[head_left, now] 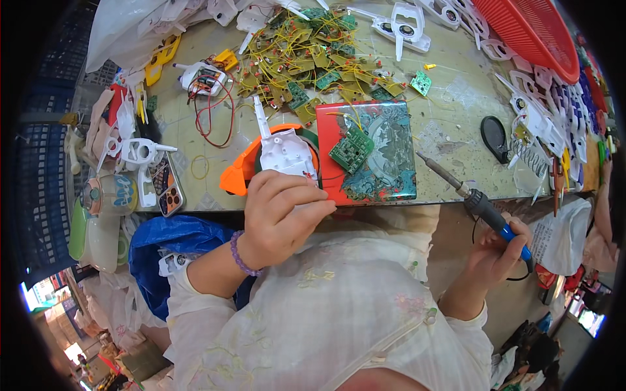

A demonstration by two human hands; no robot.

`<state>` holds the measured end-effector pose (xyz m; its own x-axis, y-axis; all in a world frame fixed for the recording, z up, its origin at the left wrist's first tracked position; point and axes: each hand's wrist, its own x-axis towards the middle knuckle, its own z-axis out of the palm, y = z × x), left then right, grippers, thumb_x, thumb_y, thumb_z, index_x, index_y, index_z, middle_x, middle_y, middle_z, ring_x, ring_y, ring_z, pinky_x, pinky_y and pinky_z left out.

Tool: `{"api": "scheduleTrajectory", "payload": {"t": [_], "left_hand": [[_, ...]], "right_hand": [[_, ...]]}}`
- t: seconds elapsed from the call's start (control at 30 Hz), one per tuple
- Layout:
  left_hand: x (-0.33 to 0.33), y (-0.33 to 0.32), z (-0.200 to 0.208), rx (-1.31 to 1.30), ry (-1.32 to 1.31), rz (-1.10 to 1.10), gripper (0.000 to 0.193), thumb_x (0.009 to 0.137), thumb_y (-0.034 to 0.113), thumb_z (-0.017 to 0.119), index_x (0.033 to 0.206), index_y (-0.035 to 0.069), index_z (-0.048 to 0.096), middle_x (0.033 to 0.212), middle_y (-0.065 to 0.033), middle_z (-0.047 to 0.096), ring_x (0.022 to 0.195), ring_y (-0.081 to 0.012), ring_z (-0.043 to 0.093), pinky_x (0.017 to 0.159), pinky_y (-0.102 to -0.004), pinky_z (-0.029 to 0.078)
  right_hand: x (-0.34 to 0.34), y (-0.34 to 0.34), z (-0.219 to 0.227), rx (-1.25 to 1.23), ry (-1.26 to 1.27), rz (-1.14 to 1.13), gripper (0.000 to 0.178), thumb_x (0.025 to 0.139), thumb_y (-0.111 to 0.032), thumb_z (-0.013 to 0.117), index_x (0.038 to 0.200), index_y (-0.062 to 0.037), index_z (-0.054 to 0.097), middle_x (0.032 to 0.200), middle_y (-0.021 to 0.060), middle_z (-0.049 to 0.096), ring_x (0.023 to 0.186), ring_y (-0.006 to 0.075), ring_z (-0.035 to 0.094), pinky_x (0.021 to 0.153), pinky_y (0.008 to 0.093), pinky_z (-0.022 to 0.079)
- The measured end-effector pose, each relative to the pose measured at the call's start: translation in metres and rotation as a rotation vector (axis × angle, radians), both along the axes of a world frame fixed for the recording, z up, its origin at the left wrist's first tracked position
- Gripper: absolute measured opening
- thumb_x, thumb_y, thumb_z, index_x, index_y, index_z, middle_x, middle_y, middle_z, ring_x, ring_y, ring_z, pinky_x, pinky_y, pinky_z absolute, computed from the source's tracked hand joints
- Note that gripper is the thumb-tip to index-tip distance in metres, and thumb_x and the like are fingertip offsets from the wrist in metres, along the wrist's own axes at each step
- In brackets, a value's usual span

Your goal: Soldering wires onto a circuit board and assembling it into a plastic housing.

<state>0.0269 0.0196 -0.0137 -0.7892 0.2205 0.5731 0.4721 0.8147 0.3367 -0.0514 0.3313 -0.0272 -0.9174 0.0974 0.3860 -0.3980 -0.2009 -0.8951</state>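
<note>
My left hand (280,212), with a purple bead bracelet at the wrist, is closed at the near edge of a white plastic housing (287,155). Its thumb and fingers pinch together there; the exact grip is partly hidden. The housing lies open side up over an orange round-ended object (241,166). Thin red and dark wires show beside the fingertips. A green circuit board (352,150) with yellow wires rests on a red and teal patterned book or box (391,186). At the right, my right hand (499,251) grips a soldering iron (482,208) by its blue handle, tip pointing up-left.
Many circuit boards with yellow wires (306,58) are heaped at the back. White plastic parts (541,124) and a red basket (531,32) stand right, near a black oval ring (494,138). Left are a wired white unit (203,79) and a jar (120,194).
</note>
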Motion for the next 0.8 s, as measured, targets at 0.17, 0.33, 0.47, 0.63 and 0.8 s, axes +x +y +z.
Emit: {"api": "scheduleTrajectory", "payload": {"t": [0.17,0.33,0.47,0.63,0.8], "left_hand": [[-0.011,-0.008,-0.004,0.016,0.148,0.063,0.026,0.066,0.007,0.078,0.09,0.009,0.066,0.09,-0.0021,0.064,0.079,-0.021,0.062,0.068,-0.0334,0.046],[-0.028,-0.011,-0.013,0.115,0.186,0.153,0.024,0.068,0.006,0.077,0.089,0.007,0.067,0.088,-0.0053,0.068,0.081,-0.0221,0.066,0.069,-0.0351,0.051],[-0.031,-0.006,-0.013,0.243,0.13,0.213,0.022,0.068,0.003,0.076,0.089,0.005,0.067,0.084,-0.0064,0.067,0.073,-0.0223,0.066,0.064,-0.0326,0.053],[-0.032,-0.005,-0.012,0.337,0.068,0.23,0.02,0.068,0.001,0.075,0.087,0.004,0.068,0.081,-0.0059,0.066,0.07,-0.0213,0.065,0.061,-0.0314,0.051],[-0.037,-0.005,-0.012,0.3,0.199,0.191,0.019,0.064,0.003,0.078,0.08,0.008,0.067,0.078,-0.0018,0.064,0.073,-0.0188,0.062,0.064,-0.0319,0.047]], "right_hand": [[0.0,-0.01,0.001,-0.029,0.015,0.121,0.033,0.096,-0.035,0.049,0.1,-0.0027,0.054,0.068,0.0055,0.044,0.059,0.0136,0.044,0.045,0.0222,0.033],[0.0,-0.033,0.003,-0.105,-0.017,0.253,0.032,0.095,-0.032,0.052,0.1,-0.0012,0.053,0.072,0.0074,0.046,0.06,0.0146,0.045,0.044,0.0231,0.038],[-0.001,-0.046,0.0,-0.1,-0.063,0.254,0.033,0.095,-0.032,0.053,0.101,0.0001,0.052,0.075,0.0095,0.049,0.059,0.0147,0.046,0.044,0.0239,0.041],[0.0,-0.055,-0.002,-0.114,-0.132,0.235,0.032,0.096,-0.031,0.051,0.102,0.0003,0.052,0.076,0.0117,0.053,0.057,0.0143,0.048,0.045,0.0244,0.042],[-0.001,-0.061,-0.003,-0.189,-0.338,0.163,0.031,0.097,-0.032,0.049,0.1,-0.001,0.053,0.073,0.0074,0.055,0.054,0.0109,0.049,0.047,0.0235,0.042]]}}
